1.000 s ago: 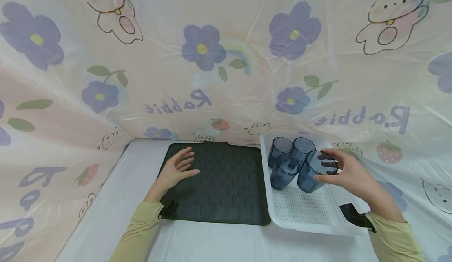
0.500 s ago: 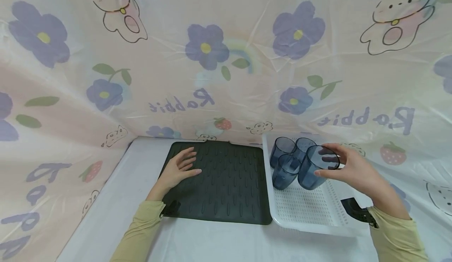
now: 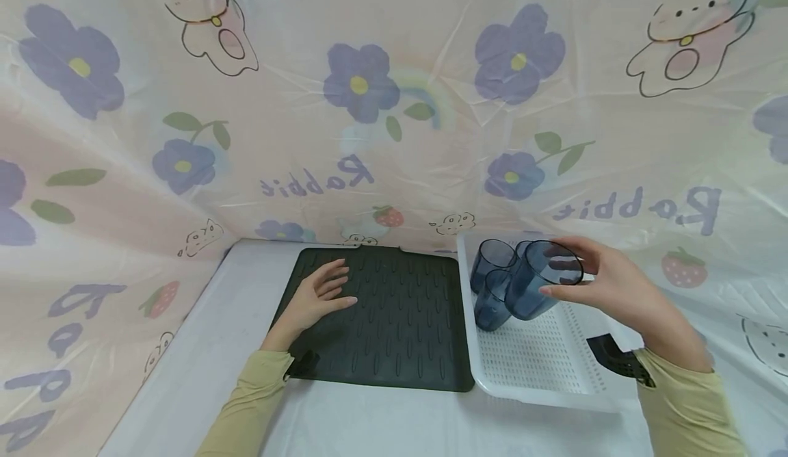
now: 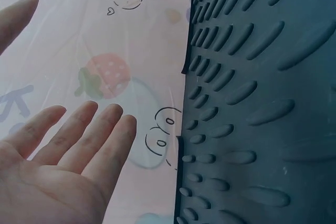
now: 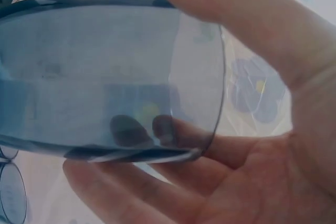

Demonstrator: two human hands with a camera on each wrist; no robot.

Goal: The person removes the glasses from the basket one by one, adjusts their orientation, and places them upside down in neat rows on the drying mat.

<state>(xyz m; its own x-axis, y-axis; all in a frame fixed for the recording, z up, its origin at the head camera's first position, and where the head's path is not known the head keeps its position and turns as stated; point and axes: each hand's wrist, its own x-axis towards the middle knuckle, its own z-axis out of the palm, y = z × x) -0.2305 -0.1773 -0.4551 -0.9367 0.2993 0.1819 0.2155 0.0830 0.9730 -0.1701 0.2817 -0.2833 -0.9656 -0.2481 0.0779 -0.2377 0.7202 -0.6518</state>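
Observation:
My right hand (image 3: 606,276) grips a clear blue drinking glass (image 3: 534,286) near its rim, thumb on the near side and fingers behind. The glass leans a little and overlaps the others in the head view. In the right wrist view the held glass (image 5: 100,72) lies between thumb and fingers. Three more blue glasses stand in the white basket, among them a back left glass (image 3: 490,265) and a front glass (image 3: 489,310); the third is mostly hidden. My left hand (image 3: 314,299) hovers over the black ridged mat (image 3: 394,334), fingers relaxed and holding nothing; its palm (image 4: 52,192) shows in the left wrist view.
The white perforated basket (image 3: 535,397) sits right of the mat, close against its edge. White cloth (image 3: 369,423) covers the table. A patterned curtain (image 3: 418,170) with rabbits and flowers rises behind and along the left side.
My right hand has raised the glass and carried it slightly left, so it now overlaps the other glasses. My left hand has shifted slightly to the right over the mat.

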